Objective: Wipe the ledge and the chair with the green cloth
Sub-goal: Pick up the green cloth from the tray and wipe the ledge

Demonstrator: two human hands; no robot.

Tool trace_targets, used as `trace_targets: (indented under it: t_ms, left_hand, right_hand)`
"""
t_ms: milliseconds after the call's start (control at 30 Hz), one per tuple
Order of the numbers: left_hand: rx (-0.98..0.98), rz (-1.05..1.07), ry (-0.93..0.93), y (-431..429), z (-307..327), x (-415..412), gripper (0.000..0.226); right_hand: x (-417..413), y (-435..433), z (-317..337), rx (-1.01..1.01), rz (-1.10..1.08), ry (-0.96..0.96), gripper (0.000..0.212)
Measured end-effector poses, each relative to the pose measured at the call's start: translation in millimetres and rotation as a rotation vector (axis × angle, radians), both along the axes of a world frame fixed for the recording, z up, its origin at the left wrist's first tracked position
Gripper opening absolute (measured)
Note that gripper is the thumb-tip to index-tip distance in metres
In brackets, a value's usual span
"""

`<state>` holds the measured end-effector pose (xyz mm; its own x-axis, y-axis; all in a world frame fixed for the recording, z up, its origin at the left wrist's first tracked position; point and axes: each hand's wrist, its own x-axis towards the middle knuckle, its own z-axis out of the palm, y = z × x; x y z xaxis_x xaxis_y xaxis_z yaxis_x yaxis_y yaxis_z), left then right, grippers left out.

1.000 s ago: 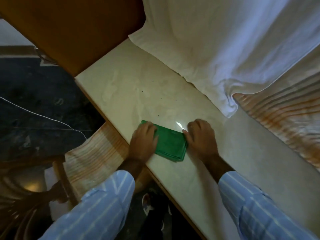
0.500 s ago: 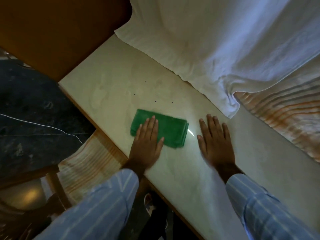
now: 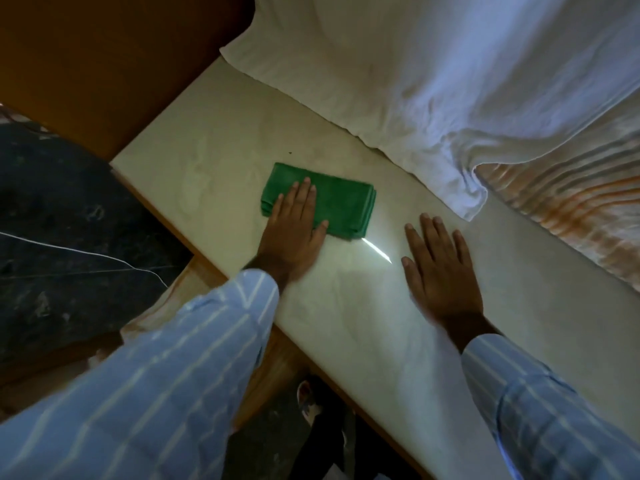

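A folded green cloth (image 3: 346,206) lies on the pale stone ledge (image 3: 214,157). My left hand (image 3: 294,233) rests flat on the cloth's near left part, fingers stretched out, palm pressing it down. Flat on the bare ledge, my right hand (image 3: 440,271) sits a short way right of the cloth and does not touch it. A bright streak of light falls between the two hands. Below the ledge's near edge at the left, striped fabric (image 3: 162,306) hangs over a wooden piece (image 3: 207,271); I cannot tell whether this is the chair.
A white curtain (image 3: 415,81) drapes onto the ledge's far side, with an orange-striped curtain (image 3: 571,202) to its right. A brown wooden panel (image 3: 104,64) closes the ledge's left end. Dark floor (image 3: 52,220) with a white cord (image 3: 86,252) lies below left. A sandalled foot (image 3: 308,400) shows underneath.
Both hands went from curled on the cloth to flat. My right hand came off the cloth onto the ledge. My left hand slid the cloth farther away from me.
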<state>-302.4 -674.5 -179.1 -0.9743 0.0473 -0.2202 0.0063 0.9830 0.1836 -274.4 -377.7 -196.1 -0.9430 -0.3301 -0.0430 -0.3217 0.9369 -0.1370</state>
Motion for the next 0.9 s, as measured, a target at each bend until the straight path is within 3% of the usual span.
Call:
trace_targets:
  t_ms: [167,267,367,467,767,900]
  left_hand:
    - [0.037,-0.071,0.003,-1,-1,103,0.073]
    - [-0.018,-0.009,-0.033,-12,-3,123,0.075]
    - [-0.052,0.179,-0.026,-31,-1,95,0.075]
    - [-0.050,0.221,-0.047,-56,1,43,0.074]
    - [-0.029,-0.062,-0.141,-70,15,-99,0.077]
    - [-0.058,-0.107,-0.127,-62,15,-123,0.078]
  right_hand:
    - [0,-1,3,-0.001,0.000,-0.014,0.061]
    - [-2,-2,5,0.000,0.000,-0.021,0.062]
    - [-1,-1,4,-0.006,-0.006,-0.002,0.061]
    - [-3,0,1,-0.014,-0.006,0.020,0.061]
    - [-2,0,-6,0.003,-0.009,0.040,0.061]
    - [-2,0,-6,0.004,-0.015,0.049,0.061]
